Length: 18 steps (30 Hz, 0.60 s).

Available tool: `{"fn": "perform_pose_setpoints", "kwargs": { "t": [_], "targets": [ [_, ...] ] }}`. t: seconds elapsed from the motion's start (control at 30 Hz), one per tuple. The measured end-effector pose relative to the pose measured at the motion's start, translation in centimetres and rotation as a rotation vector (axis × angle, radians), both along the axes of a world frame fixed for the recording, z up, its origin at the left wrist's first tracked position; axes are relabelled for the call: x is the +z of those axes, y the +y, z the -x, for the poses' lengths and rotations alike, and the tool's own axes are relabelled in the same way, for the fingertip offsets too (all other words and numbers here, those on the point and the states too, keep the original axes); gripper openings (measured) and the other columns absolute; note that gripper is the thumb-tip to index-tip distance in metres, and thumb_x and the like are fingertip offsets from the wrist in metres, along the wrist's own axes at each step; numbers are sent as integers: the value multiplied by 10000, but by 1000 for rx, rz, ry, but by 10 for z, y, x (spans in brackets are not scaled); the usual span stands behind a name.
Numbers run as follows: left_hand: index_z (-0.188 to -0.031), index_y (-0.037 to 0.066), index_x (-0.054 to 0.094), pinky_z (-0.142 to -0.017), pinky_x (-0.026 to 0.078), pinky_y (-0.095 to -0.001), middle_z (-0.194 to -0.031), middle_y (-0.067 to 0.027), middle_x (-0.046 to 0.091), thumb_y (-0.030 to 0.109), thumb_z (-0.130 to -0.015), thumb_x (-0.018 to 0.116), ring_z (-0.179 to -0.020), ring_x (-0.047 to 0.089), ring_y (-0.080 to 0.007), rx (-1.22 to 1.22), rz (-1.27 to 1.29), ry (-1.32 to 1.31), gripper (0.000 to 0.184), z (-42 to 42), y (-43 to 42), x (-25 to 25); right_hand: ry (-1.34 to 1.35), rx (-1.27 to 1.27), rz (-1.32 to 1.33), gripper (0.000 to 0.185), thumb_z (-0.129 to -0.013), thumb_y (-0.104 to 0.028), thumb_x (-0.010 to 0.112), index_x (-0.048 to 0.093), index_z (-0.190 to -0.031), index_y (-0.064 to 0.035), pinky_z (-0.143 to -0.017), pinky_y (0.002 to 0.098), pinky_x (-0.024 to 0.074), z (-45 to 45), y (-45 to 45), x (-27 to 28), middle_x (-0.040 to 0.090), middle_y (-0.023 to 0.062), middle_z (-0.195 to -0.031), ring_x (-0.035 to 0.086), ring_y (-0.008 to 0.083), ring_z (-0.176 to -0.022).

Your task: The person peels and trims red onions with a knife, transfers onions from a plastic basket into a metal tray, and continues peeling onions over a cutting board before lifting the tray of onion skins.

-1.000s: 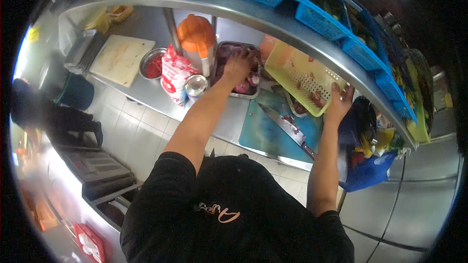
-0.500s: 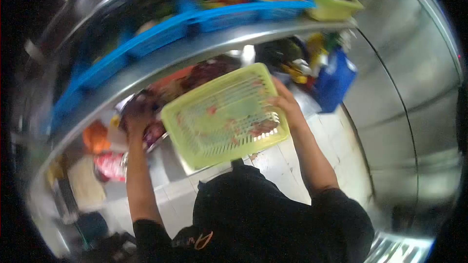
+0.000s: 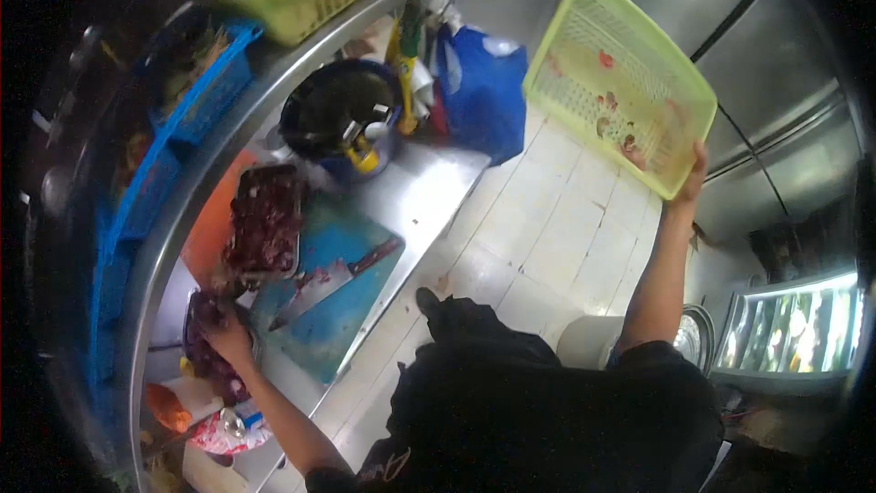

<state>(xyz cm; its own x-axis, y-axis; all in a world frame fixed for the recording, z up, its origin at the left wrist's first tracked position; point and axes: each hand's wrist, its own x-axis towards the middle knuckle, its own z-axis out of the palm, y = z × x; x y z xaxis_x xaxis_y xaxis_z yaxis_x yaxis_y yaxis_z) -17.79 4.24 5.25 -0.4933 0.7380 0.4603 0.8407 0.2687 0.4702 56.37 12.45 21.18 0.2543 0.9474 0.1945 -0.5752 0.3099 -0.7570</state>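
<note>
1. The left hand (image 3: 226,340) reached to a tray of purple pieces (image 3: 224,382) at lower left; its fingers were blurred against the dark contents, so whether they held anything could not be told.
2. The knife (image 3: 319,295) lay idle on the blue-green board (image 3: 321,338), left of centre; dark scraps remained beside the blade; cutting seemed finished or paused.
3. Just above, a metal tray (image 3: 298,260) was well filled with dark red pieces.
4. The right hand (image 3: 692,181) gripped the rim of the yellow-green basket (image 3: 630,82) at upper right, fingers closed on its edge; only a few red scraps were left inside.
5. The steel counter (image 3: 443,173) carried a dark pan (image 3: 338,105); a blue bag (image 3: 484,96) stood near it, upper centre.
6. Beyond lay pale floor tiles (image 3: 538,192); metal panels (image 3: 776,100) filled the upper right.
</note>
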Motion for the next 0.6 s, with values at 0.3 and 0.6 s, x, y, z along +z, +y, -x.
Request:
{"fn": "perform_pose_setpoints", "kwargs": {
  "t": [0.3,0.6],
  "targets": [
    [-1272,-60,438,-992,357,-433,-1248,-251,470,200,-851,603,-1180,433,-388,100,-272,-6,522,-74,-20,3,-206,-798,278,776,-749,12,574,182,-1411,-82,-857,389,461,-104,173,-120,498,145,-1144,511,240,-1018],
    [-1364,11,347,-1039,287,-483,-1352,-261,371,305,-841,612,-1248,348,-419,580,192,396,656,-196,-65,12,-1447,-634,-207,761,-699,-15,597,301,-1399,-48,-1027,500,272,-57,404,-201,382,257,-1293,373,422,-1194]
  ]
}}
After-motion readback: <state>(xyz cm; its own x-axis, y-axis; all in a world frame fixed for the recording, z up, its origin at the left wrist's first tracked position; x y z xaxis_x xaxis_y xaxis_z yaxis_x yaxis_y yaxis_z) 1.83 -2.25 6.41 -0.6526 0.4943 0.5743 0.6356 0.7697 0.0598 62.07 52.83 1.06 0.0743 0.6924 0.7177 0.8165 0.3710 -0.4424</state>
